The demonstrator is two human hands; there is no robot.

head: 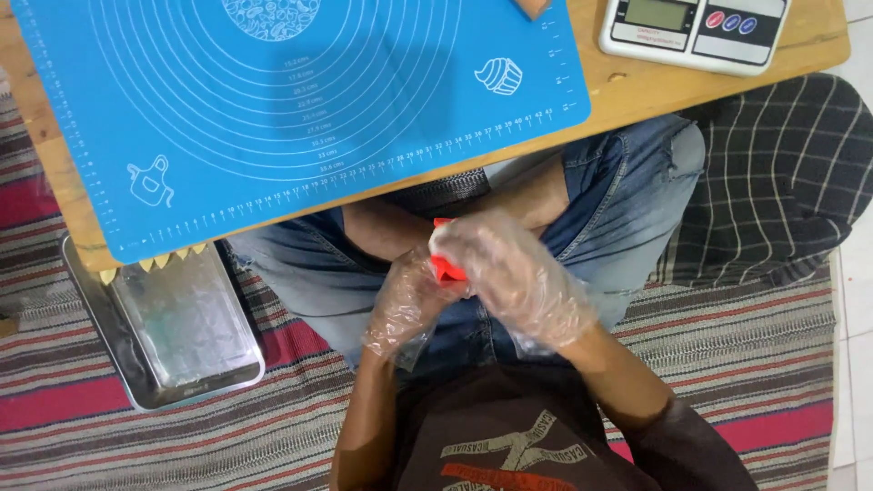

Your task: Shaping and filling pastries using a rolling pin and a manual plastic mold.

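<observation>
Both gloved hands meet over the lap, at about 6 o'clock from the blue baking mat (300,109): the left hand (405,305) and right hand (514,273) are closed around a small red object (446,266), mostly hidden. It looks light and stiff, probably plastic, and thin gloves may slip on it, so a pinch at its edges seems safest; a metal tray (177,318) lies at 9 o'clock
</observation>
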